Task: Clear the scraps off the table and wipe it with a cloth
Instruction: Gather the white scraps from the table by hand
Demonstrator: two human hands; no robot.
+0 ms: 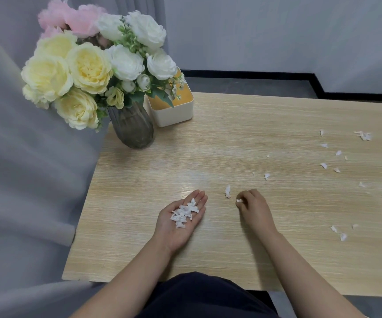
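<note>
My left hand [181, 222] lies palm up on the light wooden table [254, 260], fingers straight, with a small heap of white paper scraps [184, 212] resting in the palm. To its right, my right hand [253, 206] is curled knuckles up and pinches one white scrap [239, 200] at its fingertips. Another scrap [227, 191] lies on the table just left of that hand. Several more white scraps [336, 161] are scattered over the right half of the table. No cloth is in view.
A grey glass vase [132, 127] of white, yellow and pink flowers stands at the table's far left corner. Behind it sits a cream tissue box [174, 111]. Grey curtain [25, 180] hangs along the left edge.
</note>
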